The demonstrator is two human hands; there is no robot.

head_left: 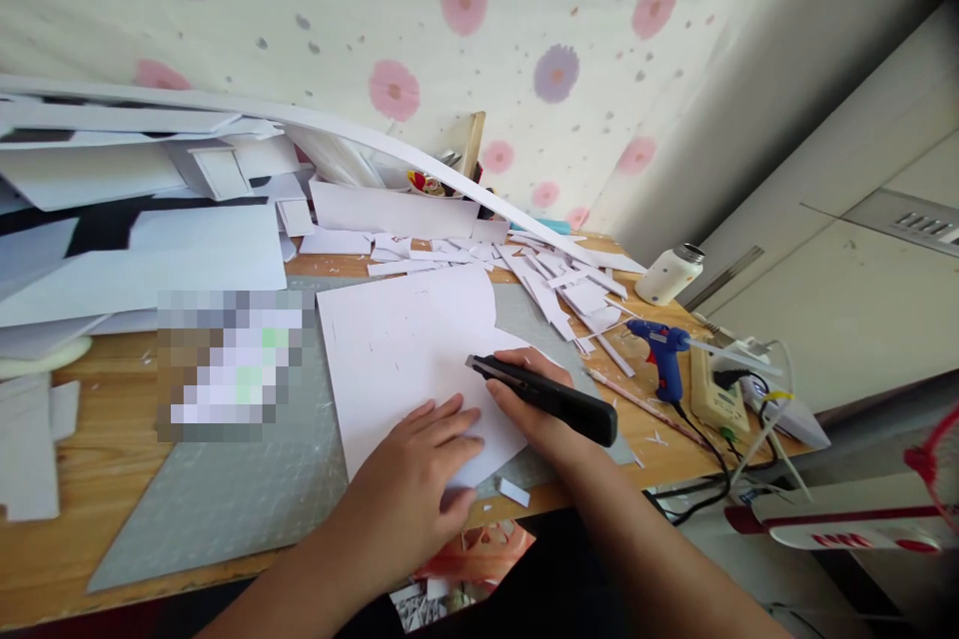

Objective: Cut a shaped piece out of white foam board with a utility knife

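A white sheet with a curved cut edge at its upper right lies on the grey cutting mat. My left hand rests on the sheet's lower part, palm down with the fingers spread. Above the sheet's right part, my right hand is closed round a black utility knife. The knife's tip points left, over or on the sheet; whether it touches the surface cannot be made out. Another white piece shows partly under the right hand.
White boards are stacked at the left, beside a blurred patch. Offcuts lie behind the mat. At the right are a blue glue gun, a white jar, a power strip and cables. A long white strip arches across the back.
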